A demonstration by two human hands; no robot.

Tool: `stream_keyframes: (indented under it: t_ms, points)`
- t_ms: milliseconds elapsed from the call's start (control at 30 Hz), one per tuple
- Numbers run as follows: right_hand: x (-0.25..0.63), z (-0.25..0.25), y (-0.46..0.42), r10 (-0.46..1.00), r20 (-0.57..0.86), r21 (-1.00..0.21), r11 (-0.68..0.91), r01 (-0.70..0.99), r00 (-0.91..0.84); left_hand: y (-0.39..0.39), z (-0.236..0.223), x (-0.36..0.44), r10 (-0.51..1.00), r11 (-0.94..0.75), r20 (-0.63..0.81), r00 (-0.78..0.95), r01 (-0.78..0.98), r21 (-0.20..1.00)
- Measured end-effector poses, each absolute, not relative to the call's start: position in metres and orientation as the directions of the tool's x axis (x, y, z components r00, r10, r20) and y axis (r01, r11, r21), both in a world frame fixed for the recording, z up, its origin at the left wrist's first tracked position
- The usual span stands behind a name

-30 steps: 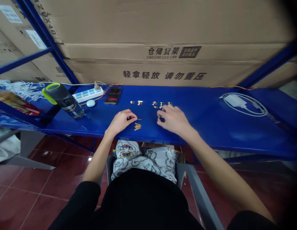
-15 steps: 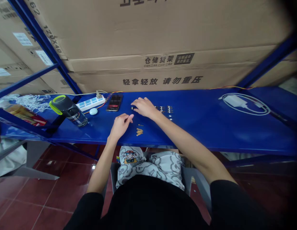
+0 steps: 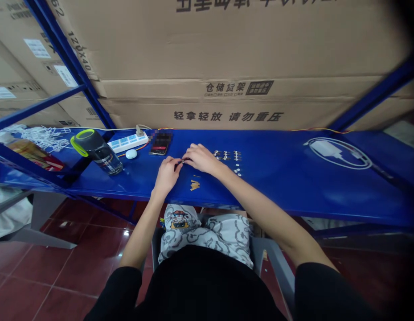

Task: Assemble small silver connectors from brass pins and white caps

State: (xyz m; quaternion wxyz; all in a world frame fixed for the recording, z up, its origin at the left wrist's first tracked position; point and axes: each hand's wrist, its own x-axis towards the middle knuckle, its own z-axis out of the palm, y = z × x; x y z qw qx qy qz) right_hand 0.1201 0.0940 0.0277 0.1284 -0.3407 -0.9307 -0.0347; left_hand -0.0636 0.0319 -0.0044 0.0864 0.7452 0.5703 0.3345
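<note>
A small dark piece (image 3: 182, 162), too small to name, is pinched between my two hands above the blue shelf. My left hand (image 3: 168, 172) grips it from the left with bent fingers. From the right, the fingertips of my right hand (image 3: 200, 158) close on its other end. Just below them lie a thin brass-coloured pin (image 3: 196, 175) and a little pile of flat tan strips (image 3: 194, 185). To the right of my right hand, small white-and-metal parts (image 3: 237, 155) sit in rows, with several white round bits (image 3: 238, 170) nearer me.
A phone (image 3: 160, 143), a power strip (image 3: 128, 142), a white round object (image 3: 131, 154) and a dark bottle (image 3: 99, 151) stand to the left. At the right lies a charger with a coiled white cable (image 3: 327, 148). Cardboard boxes (image 3: 193, 49) wall off the back of the blue shelf (image 3: 276, 178).
My right hand has come down toward my left hand, bringing the dark piece with it. Both hands now meet at the piece; before, they were apart.
</note>
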Motion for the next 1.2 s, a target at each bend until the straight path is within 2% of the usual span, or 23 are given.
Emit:
stream_keyframes:
  t_ms: [200,467,633,833,1067,1200]
  points:
    - [0.124,0.019,0.086,0.604,0.288,-0.131,0.794,0.594,-0.743,0.033,-0.005,-0.066,0.918,-0.325,0.374,0.130,0.787,0.525]
    - [0.125,0.018,0.089,0.697,0.298,-0.500,0.696,0.516,-0.652,0.034,-0.002,-0.068,0.919,-0.337,0.368,0.144,0.773,0.537]
    - [0.122,0.017,0.089,0.762,0.253,-0.663,0.585,0.466,-0.597,0.031,0.003,-0.067,0.913,-0.360,0.366,0.180,0.778,0.515]
    - [0.120,0.016,0.089,0.769,0.259,-0.712,0.561,0.422,-0.584,0.031,0.004,-0.067,0.900,-0.390,0.381,0.210,0.777,0.494]
    - [0.120,0.017,0.087,0.747,0.308,-0.635,0.622,0.457,-0.589,0.031,0.004,-0.067,0.902,-0.393,0.376,0.213,0.766,0.508]
    - [0.122,0.017,0.088,0.730,0.333,-0.664,0.631,0.401,-0.597,0.032,0.003,-0.068,0.889,-0.423,0.396,0.231,0.746,0.515]
